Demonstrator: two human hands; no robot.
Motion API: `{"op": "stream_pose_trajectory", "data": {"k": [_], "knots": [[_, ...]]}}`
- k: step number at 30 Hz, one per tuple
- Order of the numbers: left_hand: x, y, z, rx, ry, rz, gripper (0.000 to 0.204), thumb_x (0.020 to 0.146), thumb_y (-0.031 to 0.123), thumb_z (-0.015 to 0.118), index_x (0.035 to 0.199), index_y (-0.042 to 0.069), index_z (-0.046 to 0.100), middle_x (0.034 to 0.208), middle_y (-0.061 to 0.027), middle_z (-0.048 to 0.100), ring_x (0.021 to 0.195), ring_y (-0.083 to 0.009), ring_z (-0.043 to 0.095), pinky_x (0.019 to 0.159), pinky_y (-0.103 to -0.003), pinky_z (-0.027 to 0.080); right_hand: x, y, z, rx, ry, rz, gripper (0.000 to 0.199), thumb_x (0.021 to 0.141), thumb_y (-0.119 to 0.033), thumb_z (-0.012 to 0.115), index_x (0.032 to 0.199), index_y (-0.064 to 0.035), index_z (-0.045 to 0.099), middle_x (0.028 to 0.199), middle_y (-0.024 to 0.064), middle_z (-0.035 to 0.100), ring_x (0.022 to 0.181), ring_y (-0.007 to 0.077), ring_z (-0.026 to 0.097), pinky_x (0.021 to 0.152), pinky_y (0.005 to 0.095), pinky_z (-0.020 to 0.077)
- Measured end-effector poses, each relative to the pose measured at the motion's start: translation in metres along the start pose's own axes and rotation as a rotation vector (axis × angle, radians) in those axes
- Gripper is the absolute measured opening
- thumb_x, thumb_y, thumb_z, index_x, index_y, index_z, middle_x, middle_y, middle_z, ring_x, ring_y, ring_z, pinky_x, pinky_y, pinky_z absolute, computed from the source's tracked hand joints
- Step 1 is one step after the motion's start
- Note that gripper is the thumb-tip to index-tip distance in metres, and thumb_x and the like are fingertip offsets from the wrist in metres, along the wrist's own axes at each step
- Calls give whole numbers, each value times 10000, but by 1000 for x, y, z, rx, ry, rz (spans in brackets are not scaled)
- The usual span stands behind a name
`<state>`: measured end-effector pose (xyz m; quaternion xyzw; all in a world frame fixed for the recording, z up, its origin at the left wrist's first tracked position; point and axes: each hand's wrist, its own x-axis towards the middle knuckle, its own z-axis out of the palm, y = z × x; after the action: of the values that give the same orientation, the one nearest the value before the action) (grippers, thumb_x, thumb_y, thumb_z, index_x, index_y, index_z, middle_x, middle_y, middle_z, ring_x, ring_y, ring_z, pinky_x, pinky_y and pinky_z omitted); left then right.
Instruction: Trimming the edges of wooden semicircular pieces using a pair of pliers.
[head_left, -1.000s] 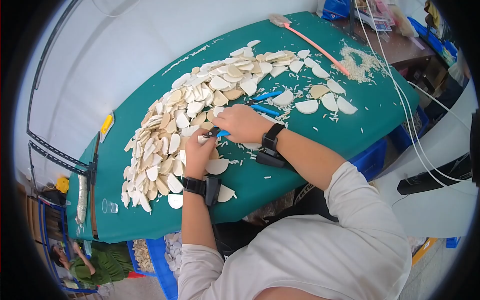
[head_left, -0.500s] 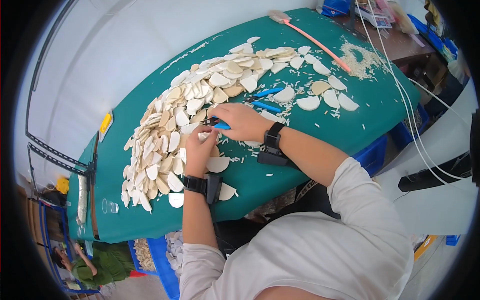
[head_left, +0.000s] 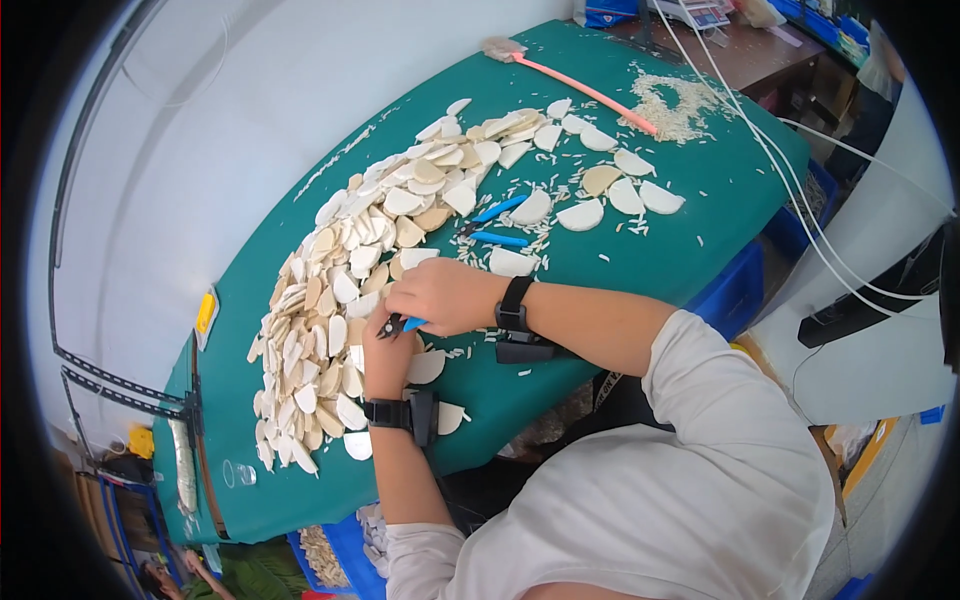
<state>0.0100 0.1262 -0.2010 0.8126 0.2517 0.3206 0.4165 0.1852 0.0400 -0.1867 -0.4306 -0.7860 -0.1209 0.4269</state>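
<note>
My right hand point(head_left: 447, 297) is closed around a pair of small blue-handled nippers point(head_left: 412, 324), whose dark jaws point left over my left hand point(head_left: 387, 345). My left fingers are curled up close against the right hand. Whatever they hold is hidden. Just beyond both hands spreads a large heap of white and tan half-round pieces point(head_left: 345, 290). One white half-round piece point(head_left: 427, 367) lies on the green tabletop beside my left wrist. A second pair of blue-handled pliers point(head_left: 498, 239) rests open past my right hand, among small white offcuts.
A pink-handled brush point(head_left: 585, 85) lies at the far side, near a pile of white scraps point(head_left: 680, 105). White cables point(head_left: 760, 125) hang at the right. A clear cup point(head_left: 238, 474) lies near the left edge. Blue bins point(head_left: 728, 290) stand below the table. Another person is at lower left.
Both hands have drawn slightly toward me, and the nippers have swung over my left hand. The whole view has shifted, so the table appears further left and the heap lower.
</note>
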Motion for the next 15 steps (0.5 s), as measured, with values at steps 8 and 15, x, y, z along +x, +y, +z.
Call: {"op": "stream_pose_trajectory", "data": {"k": [8,15], "knots": [[7,9,-11,355,159,139,187,954,92,615,1100,-9,674,998,-139,722,951,-242,678,884,-368,512,-1,7,-2,169,202,267,245,824,-156,689,1031,-70,592,931,135,647,891,380,640,740,479,508],[-74,145,-70,-651,209,524,280,804,-22,613,1081,-46,577,882,-45,541,749,-119,515,655,-278,456,4,25,3,87,333,426,262,829,-171,680,1014,-53,537,913,175,605,902,415,621,752,508,484]]}}
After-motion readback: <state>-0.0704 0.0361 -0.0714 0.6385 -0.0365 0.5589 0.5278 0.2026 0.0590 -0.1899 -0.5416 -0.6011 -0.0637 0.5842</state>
